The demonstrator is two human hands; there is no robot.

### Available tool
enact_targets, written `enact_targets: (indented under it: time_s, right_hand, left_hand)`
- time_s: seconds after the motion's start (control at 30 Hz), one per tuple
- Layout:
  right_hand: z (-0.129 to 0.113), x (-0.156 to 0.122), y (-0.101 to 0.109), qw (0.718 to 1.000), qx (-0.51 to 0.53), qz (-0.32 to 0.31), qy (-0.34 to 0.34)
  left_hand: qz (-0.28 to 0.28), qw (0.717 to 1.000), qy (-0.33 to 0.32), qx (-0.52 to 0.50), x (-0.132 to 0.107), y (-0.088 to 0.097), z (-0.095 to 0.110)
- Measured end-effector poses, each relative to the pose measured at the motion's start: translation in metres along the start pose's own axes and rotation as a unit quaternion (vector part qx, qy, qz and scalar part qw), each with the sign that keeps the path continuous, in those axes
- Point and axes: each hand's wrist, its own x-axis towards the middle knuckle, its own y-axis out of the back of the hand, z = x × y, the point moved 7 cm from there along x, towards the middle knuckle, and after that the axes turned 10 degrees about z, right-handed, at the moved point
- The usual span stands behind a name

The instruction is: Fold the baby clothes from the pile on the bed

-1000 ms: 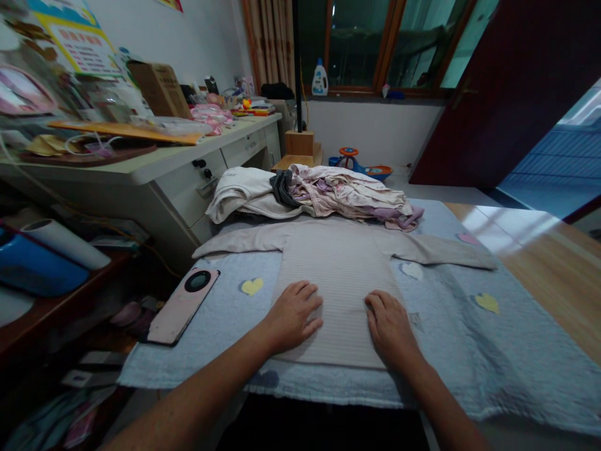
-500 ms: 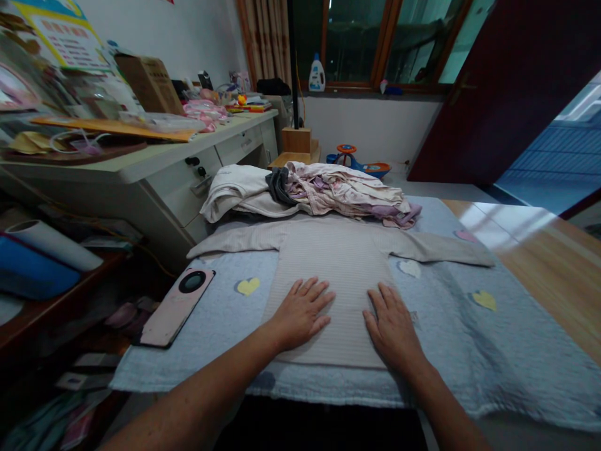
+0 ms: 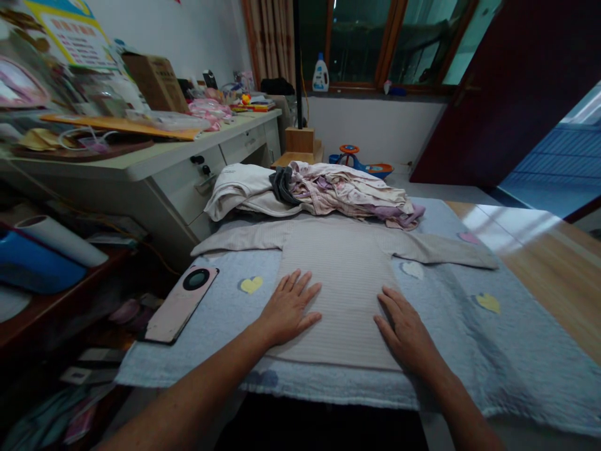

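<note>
A pale striped long-sleeved shirt (image 3: pixel 345 263) lies flat with both sleeves spread out to the sides. Beneath it is a light blue cloth (image 3: pixel 451 351) with heart patterns. My left hand (image 3: pixel 291 308) rests palm down on the left side of the shirt's body, fingers outstretched. At the shirt's right edge lies my right hand (image 3: pixel 406 329), also flat, its fingers extended. Neither hand grasps anything. Beyond the collar is a heap of crumpled clothes (image 3: pixel 347 188), white, dark grey and pinkish.
A pink phone (image 3: pixel 181 307) lies on the cloth at the left. A cluttered white desk (image 3: pixel 173 181) runs along the left wall. Bare wooden tabletop (image 3: pixel 539 250) shows at the right. A blue and orange ride-on toy (image 3: pixel 361 164) stands on the floor behind.
My hands have moved apart: the left slid left across the shirt, the right slid outward toward its right edge. The view has shifted slightly. The shirt stays flat.
</note>
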Motion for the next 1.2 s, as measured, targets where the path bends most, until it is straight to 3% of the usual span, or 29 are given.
enact_targets:
  time_s: [0.17,0.37,0.8,1.0,1.2]
  right_hand:
    - [-0.029,0.019,0.002,1.000,0.025,0.005,0.005]
    - [-0.082,0.032,-0.017,0.993,0.078,-0.059,0.062]
    - [-0.049,0.012,-0.025,0.990,-0.082,-0.118,0.013]
    - [-0.064,0.048,-0.024,0.983,-0.083,-0.158,0.031]
    - [-0.093,0.081,-0.046,0.984,-0.054,-0.146,0.087]
  left_hand:
    - [0.019,1.000,0.002,-0.003,0.000,0.003,0.001]
    - [0.019,1.000,0.001,-0.007,0.000,0.004,0.002]
    - [0.033,0.999,0.019,-0.014,-0.002,0.003,-0.001]
    - [0.034,0.999,0.015,-0.009,-0.002,0.004,0.000]
    - [0.062,0.998,0.018,0.001,-0.002,0.004,-0.002]
